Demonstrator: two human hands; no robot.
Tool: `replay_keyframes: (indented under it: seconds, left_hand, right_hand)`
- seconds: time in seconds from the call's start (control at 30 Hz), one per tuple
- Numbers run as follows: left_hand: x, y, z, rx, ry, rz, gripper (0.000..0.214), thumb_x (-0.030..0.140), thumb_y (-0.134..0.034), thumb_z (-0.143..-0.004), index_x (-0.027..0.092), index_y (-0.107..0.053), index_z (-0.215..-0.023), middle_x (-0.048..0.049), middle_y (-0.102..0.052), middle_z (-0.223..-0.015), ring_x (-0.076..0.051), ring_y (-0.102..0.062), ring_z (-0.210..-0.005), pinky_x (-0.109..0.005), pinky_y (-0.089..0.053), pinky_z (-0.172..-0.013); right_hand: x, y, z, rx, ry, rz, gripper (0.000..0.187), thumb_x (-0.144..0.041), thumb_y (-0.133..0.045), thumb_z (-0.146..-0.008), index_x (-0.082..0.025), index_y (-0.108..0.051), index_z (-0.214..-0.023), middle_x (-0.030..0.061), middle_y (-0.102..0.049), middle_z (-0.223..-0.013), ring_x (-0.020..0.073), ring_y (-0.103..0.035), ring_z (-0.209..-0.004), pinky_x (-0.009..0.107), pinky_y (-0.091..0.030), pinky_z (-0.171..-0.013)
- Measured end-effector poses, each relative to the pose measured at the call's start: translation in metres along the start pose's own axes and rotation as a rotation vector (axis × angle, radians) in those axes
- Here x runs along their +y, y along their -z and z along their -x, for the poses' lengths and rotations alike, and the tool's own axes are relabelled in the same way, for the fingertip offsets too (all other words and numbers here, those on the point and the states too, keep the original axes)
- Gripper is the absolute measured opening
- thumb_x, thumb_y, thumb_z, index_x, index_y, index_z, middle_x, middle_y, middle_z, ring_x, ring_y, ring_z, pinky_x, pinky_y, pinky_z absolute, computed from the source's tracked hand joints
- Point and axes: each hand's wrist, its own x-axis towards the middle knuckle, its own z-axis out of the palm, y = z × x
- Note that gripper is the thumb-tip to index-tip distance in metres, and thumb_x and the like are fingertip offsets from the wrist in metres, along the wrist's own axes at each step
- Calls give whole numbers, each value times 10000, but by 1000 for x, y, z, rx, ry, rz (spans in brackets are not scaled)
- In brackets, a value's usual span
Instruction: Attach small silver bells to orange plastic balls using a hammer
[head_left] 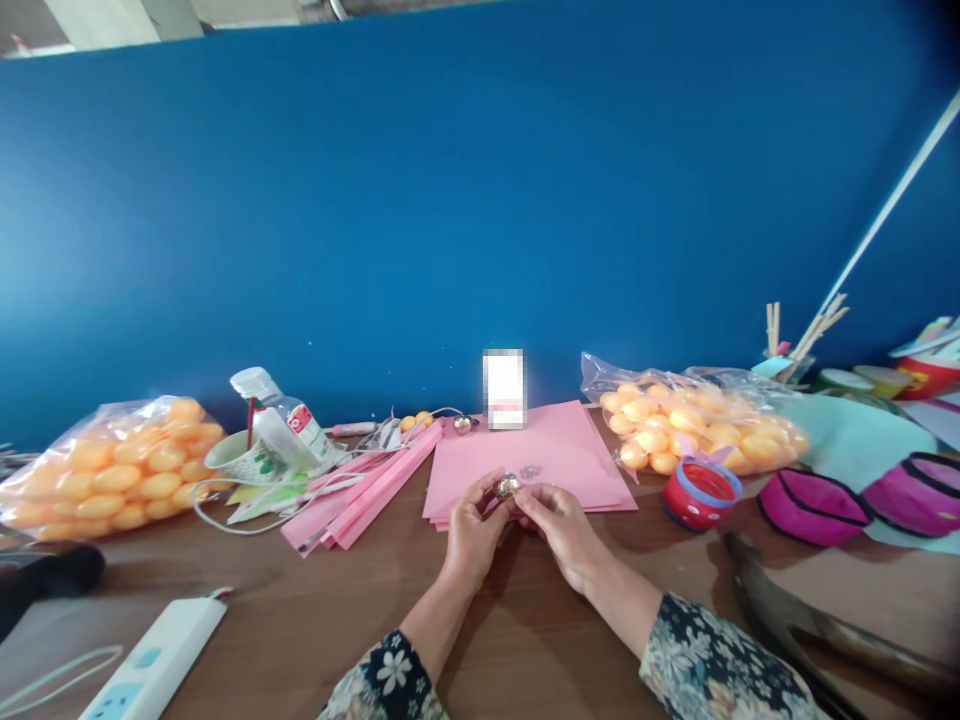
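Between my two hands, just over the near edge of a stack of pink paper, is a small shiny gold ball. My left hand grips it from the left with thumb and fingers. From the right, my right hand pinches at its lower side. Whether the ball is a bell or a bead is too small to tell. Beside it on the paper lies a little cluster of silvery bits. A similar shiny ball rests at the paper's back left corner.
Pink strips, a cup and a clear bottle stand left, near a bag of orange balls. Right are another such bag, a red pot, magenta pouches and a curved brown object. A power strip lies front left.
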Motion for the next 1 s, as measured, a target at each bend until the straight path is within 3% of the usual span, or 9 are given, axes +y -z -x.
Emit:
replay_keyframes:
  seconds: [0.57, 1.0]
  left_hand:
    - [-1, 1, 1, 0, -43, -65, 456, 235, -737, -623, 168, -639, -1063, -92, -675, -1069, -242, -613, -1010, -406, -453, -935]
    - [-2, 1, 2, 1, -42, -119, 435, 214, -715, -639, 181, -644, -1067, -83, -680, -1063, -251, -608, -1026, -409, -447, -942]
  right_hand:
    - [0, 2, 0, -10, -11, -25, 296, -398, -767, -594, -134, -686, -700, 36, -667, -694, 154, -578, -674, 294, -443, -686]
    - [2, -3, 1, 65, 16, -79, 266, -348, -777, -584, -137, -648, -682, 28, -670, -679, 152, -607, -663, 313, -497, -720]
